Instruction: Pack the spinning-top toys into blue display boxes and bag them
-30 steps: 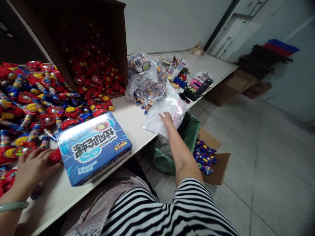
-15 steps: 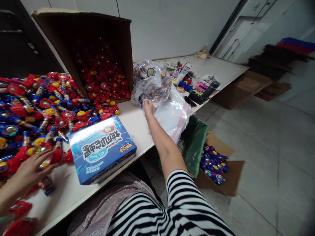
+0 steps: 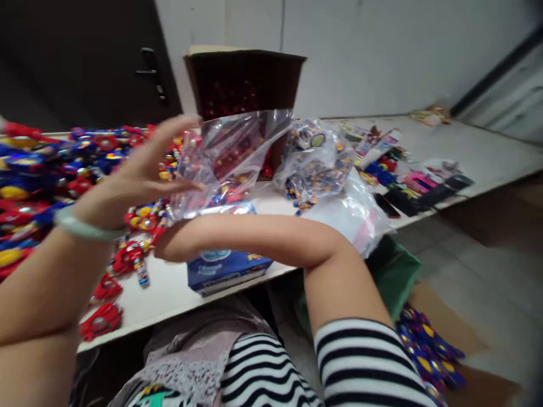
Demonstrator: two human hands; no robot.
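Observation:
A clear plastic bag (image 3: pixel 237 141) spreads in the air before me, over a blue printed box (image 3: pixel 229 270) on the table. My left hand (image 3: pixel 138 175), with a pale bracelet on its wrist, is at the bag's left side, thumb and fingers wide apart. Crossing in front of the box, my right hand (image 3: pixel 176 240) is bent inward below the bag; its fingers are hidden and blurred. Red and blue toys (image 3: pixel 80 164) lie heaped at the left, and a few red ones (image 3: pixel 102 320) lie near the table edge.
Behind the bag stands an open carton (image 3: pixel 246 65) of red pieces. To the right are a bag of small parts (image 3: pixel 320 161), flat plastic bags (image 3: pixel 356 217), and assorted small items (image 3: pixel 407 175). Below the table edge are a green-lined bin (image 3: pixel 396 274) and a box of blue toys (image 3: pixel 428 345).
My right hand has moved left from beside the parts bag to below the clear bag, which is now spread open in the air. My left hand has risen off the toys. The view has turned left.

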